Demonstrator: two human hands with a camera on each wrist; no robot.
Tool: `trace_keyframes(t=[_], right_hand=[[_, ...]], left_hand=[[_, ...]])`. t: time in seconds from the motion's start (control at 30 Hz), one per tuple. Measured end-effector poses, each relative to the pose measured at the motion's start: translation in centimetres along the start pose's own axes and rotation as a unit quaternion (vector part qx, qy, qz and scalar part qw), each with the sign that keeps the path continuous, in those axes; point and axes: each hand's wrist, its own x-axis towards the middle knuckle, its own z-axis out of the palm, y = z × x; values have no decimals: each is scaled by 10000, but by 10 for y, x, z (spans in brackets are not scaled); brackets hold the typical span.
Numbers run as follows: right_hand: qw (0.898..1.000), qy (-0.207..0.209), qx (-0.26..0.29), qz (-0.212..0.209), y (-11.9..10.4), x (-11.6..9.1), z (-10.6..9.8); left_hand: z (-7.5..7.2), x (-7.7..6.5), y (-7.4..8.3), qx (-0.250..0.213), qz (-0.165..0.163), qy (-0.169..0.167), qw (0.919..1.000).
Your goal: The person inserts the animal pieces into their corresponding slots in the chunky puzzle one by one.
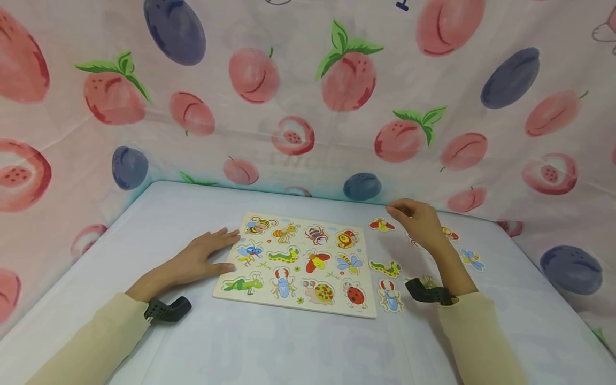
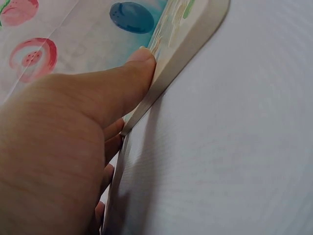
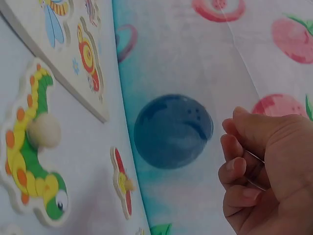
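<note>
A wooden insect puzzle board (image 1: 262,270) lies on the table, with colourful insect pictures in its outlines. My left hand (image 1: 202,259) rests at its left side, fingers extended. In the left wrist view, the thumb (image 2: 134,73) lies on the board's edge. Beyond the board's right side, my right hand (image 1: 417,223) is raised with curled fingers, thumb and forefinger tips together and nothing visible between them. Near it lies a red-winged insect piece (image 1: 382,225). A caterpillar piece (image 3: 19,152) with a round wooden knob shows in the right wrist view.
A stag beetle piece (image 1: 391,299) lies beside the board's lower right corner. Farther right are a blue-winged insect piece (image 1: 472,260) and a red-and-yellow piece (image 1: 450,234), with others partly hidden by the right arm. A fruit-print cloth (image 1: 298,64) hangs behind the white table (image 1: 269,353).
</note>
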Motion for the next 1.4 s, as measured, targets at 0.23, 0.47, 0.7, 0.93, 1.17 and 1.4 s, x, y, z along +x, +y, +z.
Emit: trace_keyframes(t=[0.23, 0.47, 0.7, 0.93, 1.17, 1.4], right_hand=[[9987, 182, 205, 421, 18, -5, -11], [9961, 88, 252, 840, 34, -8, -13], [9922, 14, 203, 1232, 60, -18, -17], [9865, -32, 298, 1608, 80, -26, -19], [9753, -224, 552, 2125, 97, -30, -14], [9678, -323, 670, 2406, 108, -33, -9]], left_hand=[[0, 0, 2, -85, -29, -30, 10000], [2, -1, -1, -92, 0, 0, 10000], [3, -2, -1, -78, 8, -21, 10000], [1, -2, 1, -56, 128, 99, 9999], [0, -1, 1, -58, 51, 10, 10000], [-2, 0, 2, -42, 25, -23, 10000]])
